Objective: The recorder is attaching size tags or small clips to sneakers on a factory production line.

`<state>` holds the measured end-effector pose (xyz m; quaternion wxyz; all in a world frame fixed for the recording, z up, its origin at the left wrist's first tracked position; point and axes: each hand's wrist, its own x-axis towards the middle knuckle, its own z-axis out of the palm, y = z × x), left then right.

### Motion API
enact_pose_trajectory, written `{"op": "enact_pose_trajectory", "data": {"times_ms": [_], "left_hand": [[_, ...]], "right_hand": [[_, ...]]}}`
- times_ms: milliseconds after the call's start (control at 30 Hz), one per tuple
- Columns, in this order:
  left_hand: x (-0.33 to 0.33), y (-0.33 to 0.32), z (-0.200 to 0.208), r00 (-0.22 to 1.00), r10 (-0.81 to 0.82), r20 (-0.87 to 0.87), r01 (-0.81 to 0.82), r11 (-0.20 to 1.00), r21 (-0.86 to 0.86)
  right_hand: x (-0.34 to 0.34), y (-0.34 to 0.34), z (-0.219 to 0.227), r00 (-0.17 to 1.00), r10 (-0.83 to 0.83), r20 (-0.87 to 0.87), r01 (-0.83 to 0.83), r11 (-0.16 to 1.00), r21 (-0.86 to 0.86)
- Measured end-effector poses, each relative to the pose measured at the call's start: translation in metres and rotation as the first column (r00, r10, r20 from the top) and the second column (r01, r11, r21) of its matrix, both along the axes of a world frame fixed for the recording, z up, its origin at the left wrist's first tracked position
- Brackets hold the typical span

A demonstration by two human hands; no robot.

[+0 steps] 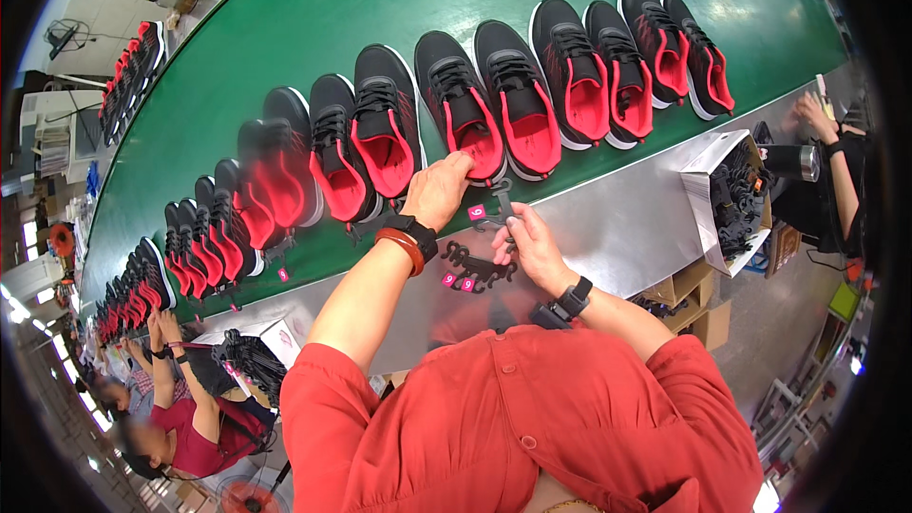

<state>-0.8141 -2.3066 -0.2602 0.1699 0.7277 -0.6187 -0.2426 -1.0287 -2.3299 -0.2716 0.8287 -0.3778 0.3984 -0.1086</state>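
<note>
My left hand (439, 188) is closed at the heel of a black sneaker (446, 62) with a red lining, its thumb and fingers by the collar. Just to the right stands a matching sneaker (508, 66). Between the fingers of my right hand (532, 249) is a black plastic shoe hanger (504, 201), its hook pointing up close to the two heels. A pink tag (477, 213) shows beside it. Below, on the metal ledge, lies a small bunch of black shoe hangers (480, 264) with pink tags.
Pairs of sneakers (570, 43) line the green conveyor belt (313, 5), heels toward me. A white box (708, 166) of black hangers stands at the right, near a co-worker's hand (815, 112). Other co-workers (204, 427) reach to the belt at the left. The metal ledge (608, 218) edges the belt.
</note>
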Motion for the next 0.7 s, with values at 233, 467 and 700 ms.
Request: {"op": "enact_pose_trajectory", "data": {"times_ms": [233, 467, 700], "left_hand": [[0.004, -0.001, -0.002, 0.999, -0.032, 0.002, 0.032, 0.999, -0.017], [0.006, -0.001, -0.003, 0.999, -0.034, 0.002, 0.034, 0.999, -0.017], [-0.005, -0.004, -0.004, 1.000, -0.029, -0.010, 0.029, 0.999, -0.026]], "right_hand": [[0.001, -0.004, -0.008, 0.996, 0.068, 0.063, -0.071, 0.996, 0.050], [0.001, 0.000, 0.000, 0.998, 0.033, 0.045, -0.035, 0.998, 0.048], [-0.006, -0.003, -0.006, 0.996, 0.059, 0.061, -0.065, 0.991, 0.116]]}}
